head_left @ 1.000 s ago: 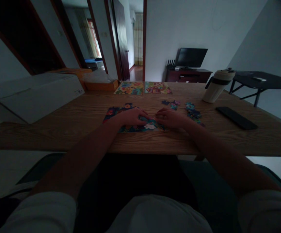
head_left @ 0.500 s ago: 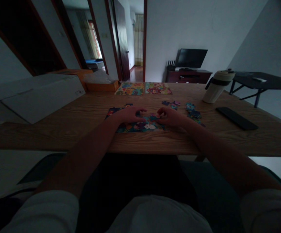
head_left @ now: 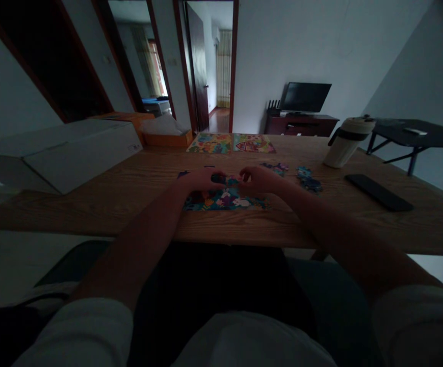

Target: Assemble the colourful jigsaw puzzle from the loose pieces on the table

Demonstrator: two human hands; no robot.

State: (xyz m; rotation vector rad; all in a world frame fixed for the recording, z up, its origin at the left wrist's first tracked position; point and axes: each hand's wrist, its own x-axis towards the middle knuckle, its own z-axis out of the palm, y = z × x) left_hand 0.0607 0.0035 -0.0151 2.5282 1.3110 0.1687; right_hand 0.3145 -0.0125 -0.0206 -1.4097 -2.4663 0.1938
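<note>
A partly joined jigsaw puzzle [head_left: 229, 201] with dark, teal and pink pictures lies flat near the table's front edge, and both hands partly cover it. My left hand [head_left: 203, 179] rests over its left side, thumb and fingers apart in a curve with nothing seen between them. Over the upper right part is my right hand [head_left: 259, 179], its fingers bent and closed in toward the thumb on a small puzzle piece, which the fingers mostly hide. Loose puzzle pieces [head_left: 309, 182] lie in a cluster right of that hand, with several more pieces [head_left: 280, 167] just behind it.
Two colourful picture sheets [head_left: 211, 143] lie at the table's back. A white box [head_left: 87, 153] and an orange tissue box [head_left: 167, 138] occupy the left. To the right are a cream tumbler [head_left: 345, 145] and a long black case [head_left: 378, 192].
My right hand has moved left over the puzzle, closer to my left hand. The left hand stays over the puzzle's left side. The camera view has shifted slightly.
</note>
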